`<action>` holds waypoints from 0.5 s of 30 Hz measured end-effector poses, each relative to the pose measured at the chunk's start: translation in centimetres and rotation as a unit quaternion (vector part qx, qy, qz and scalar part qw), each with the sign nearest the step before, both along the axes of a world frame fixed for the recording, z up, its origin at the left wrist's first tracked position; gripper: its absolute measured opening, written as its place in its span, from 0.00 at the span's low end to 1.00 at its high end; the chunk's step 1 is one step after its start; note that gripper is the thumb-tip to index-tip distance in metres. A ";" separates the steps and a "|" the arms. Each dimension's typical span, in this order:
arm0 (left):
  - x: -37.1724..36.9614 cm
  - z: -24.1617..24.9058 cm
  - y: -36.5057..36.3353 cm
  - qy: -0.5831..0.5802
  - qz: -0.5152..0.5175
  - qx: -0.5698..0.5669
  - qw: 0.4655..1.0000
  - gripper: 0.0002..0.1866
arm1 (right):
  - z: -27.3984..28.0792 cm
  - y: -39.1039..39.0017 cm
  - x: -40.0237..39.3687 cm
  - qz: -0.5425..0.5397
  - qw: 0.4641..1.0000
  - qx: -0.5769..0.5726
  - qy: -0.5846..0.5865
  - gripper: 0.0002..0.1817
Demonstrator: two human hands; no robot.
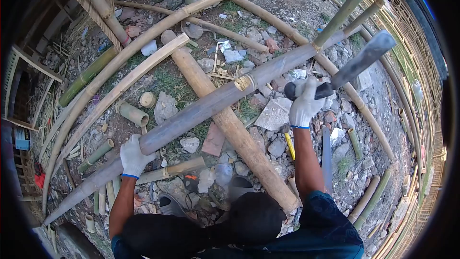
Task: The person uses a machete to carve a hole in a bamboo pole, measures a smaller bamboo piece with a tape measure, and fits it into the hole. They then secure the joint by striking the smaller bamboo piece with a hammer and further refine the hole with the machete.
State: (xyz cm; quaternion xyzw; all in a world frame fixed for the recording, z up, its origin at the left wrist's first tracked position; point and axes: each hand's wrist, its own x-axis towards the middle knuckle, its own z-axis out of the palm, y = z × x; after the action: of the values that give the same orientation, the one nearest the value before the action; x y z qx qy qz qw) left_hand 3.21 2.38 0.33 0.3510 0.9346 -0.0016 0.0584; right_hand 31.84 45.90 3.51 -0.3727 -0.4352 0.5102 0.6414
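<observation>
A long grey bamboo pole runs diagonally before me, lying across a thick log. My left hand, in a white glove with a blue cuff, is closed on the pole toward its lower left part. Raised over the rubble right of the pole, my gloved right hand grips a machete by its black handle, the broad blade pointing up and right. A pale cut hollow shows in the pole's upper side. Farther along, a green bamboo post stands up from the pole.
Broken stones and bricks cover the ground. A yellow tool and a saw blade lie near my right forearm. Left of the pole are a short bamboo piece and a long wooden batten. Curved bamboo arches beyond.
</observation>
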 end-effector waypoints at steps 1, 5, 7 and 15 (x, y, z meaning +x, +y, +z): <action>0.1 0.2 -0.2 -0.002 0.000 -0.002 1.000 0.44 | -6.8 -1.6 1.8 0.089 0.945 0.158 -0.271 0.11; -0.3 -0.1 0.6 0.013 -0.001 0.018 1.000 0.44 | -5.0 -2.0 3.7 0.226 0.837 0.117 -0.485 0.15; 0.1 0.2 0.0 -0.008 0.001 0.014 1.000 0.43 | 2.9 -1.5 2.7 0.221 0.902 -0.112 -0.354 0.14; 0.8 0.3 -0.4 0.001 0.002 0.014 1.000 0.42 | -10.4 -5.1 2.9 0.097 0.879 0.064 -0.462 0.16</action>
State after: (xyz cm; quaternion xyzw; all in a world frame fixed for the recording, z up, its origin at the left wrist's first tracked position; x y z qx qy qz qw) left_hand 4.03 1.93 0.59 0.3497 0.9353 0.0118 0.0526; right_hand 34.71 40.77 -6.93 -0.4797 -0.7478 0.3112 0.3373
